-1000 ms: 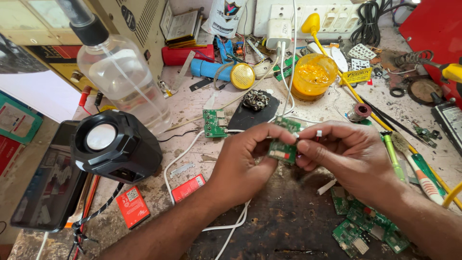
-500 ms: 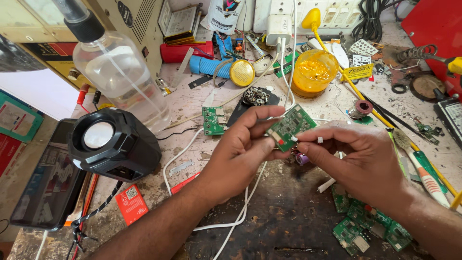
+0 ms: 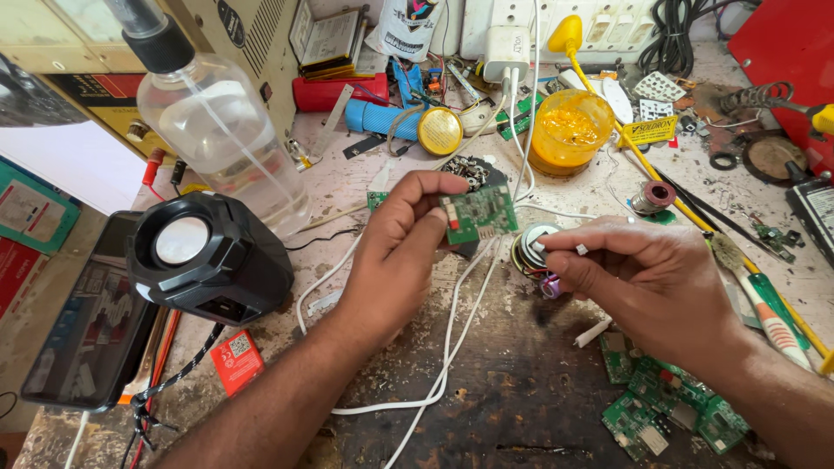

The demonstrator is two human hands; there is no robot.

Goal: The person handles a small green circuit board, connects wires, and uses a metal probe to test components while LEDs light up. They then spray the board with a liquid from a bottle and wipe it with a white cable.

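My left hand [image 3: 395, 252] pinches a small green circuit board [image 3: 479, 214] upright by its left edge above the workbench. My right hand [image 3: 647, 282] is closed on a small round speaker driver [image 3: 530, 250], with thin wires [image 3: 549, 282] hanging under its fingers. The driver sits just right of the board, a short gap apart. A white cable [image 3: 452, 334] runs under both hands toward the near edge.
A black speaker housing [image 3: 204, 256] and a clear spray bottle [image 3: 221, 130] stand at left. An orange tub [image 3: 572, 130], solder spool [image 3: 652, 196], toothbrush [image 3: 760, 295] and loose green boards [image 3: 665, 404] lie around. A white charger [image 3: 506, 50] is plugged in at the back.
Both hands worked together on the board a second ago. Now the left hand has raised and turned the board face-up, and the right hand has drawn away right, with the speaker driver now showing in it.
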